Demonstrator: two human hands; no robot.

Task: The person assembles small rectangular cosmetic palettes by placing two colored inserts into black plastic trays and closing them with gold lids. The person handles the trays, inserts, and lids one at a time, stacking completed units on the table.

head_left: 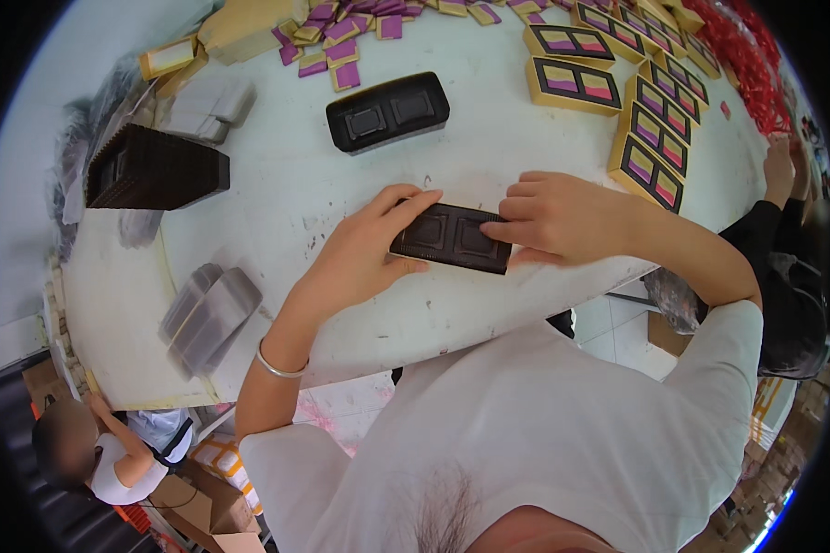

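Note:
A black plastic tray (447,237) with two square recesses lies in front of me, low over the white table. My left hand (369,240) grips its left end, thumb along the near edge and fingers over the far edge. My right hand (563,219) is at the other end, fingers curled, with a fingertip pressed onto the right recess and the thumb by the near corner. Farther off, a stack of black trays (387,115) with the same two recesses rests on the table. A taller stack of black trays (152,169) leans at the left.
Clear plastic covers (210,318) lie stacked at the left. Gold boxes (574,85) with black two-part inserts stand in rows at the far right. Purple and gold packets (344,76) are heaped at the back. Red ribbon-like material (756,78) lies beyond. Another person (124,452) sits at lower left.

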